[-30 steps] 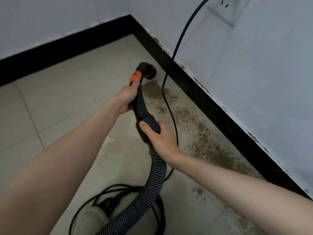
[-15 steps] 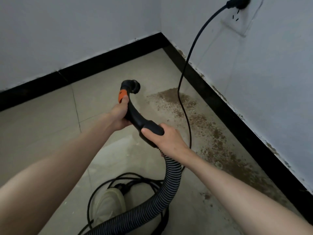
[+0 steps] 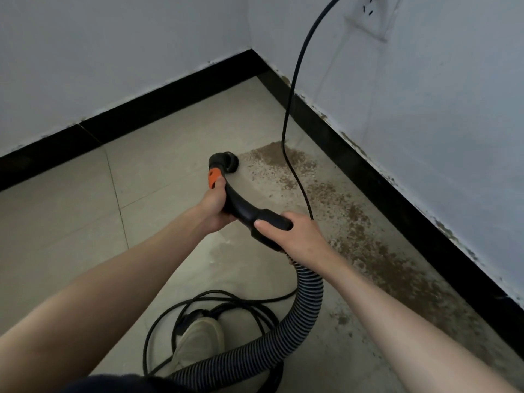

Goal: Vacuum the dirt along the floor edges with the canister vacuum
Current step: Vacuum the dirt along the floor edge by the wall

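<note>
Both hands grip the vacuum's curved black handle (image 3: 243,205): the left hand (image 3: 214,207) wraps it just below the orange switch (image 3: 214,177), the right hand (image 3: 295,236) clasps the cuff where the ribbed hose (image 3: 307,302) joins. Its nozzle (image 3: 225,161) sits at twelve o'clock, at the near tip of the dirt (image 3: 354,222), which trails toward four o'clock along the black skirting (image 3: 397,191). Suction looks barely begun; next, I judge, sweep rightward, keeping clear of the dangling power cord (image 3: 292,123).
</note>
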The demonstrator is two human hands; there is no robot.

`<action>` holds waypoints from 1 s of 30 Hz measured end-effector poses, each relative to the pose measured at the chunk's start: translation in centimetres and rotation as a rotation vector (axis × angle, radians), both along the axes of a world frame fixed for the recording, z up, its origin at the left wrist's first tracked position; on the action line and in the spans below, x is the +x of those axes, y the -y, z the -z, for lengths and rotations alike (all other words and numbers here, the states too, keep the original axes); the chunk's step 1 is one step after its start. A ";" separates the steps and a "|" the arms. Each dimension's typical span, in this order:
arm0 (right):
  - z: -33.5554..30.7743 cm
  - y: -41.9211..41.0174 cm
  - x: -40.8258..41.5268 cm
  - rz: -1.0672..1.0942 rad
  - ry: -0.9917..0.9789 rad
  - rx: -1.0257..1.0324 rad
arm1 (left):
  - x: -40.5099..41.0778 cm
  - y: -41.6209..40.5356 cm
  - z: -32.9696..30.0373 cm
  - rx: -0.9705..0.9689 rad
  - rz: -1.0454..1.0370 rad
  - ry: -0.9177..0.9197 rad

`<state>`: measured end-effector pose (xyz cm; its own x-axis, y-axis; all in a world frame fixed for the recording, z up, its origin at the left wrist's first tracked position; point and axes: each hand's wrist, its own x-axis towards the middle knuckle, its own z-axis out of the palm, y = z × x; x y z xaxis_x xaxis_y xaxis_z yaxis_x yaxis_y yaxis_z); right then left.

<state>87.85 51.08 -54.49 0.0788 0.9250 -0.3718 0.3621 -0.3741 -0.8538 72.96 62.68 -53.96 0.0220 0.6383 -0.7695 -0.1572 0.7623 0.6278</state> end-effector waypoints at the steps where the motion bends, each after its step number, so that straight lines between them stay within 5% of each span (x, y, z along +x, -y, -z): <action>1: 0.1 0.1 0.0 0.012 0.009 0.000 | 0.1 0.0 0.2 0.000 0.005 0.004; 30: 1.8 0.1 1.4 0.267 0.052 -0.004 | 5.2 -3.5 2.5 0.088 0.239 -0.087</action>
<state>89.20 50.97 -56.33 0.3386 0.8674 -0.3647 0.2936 -0.4656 -0.8348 78.15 66.19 -56.45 0.1162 0.6878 -0.7166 0.0779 0.7129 0.6969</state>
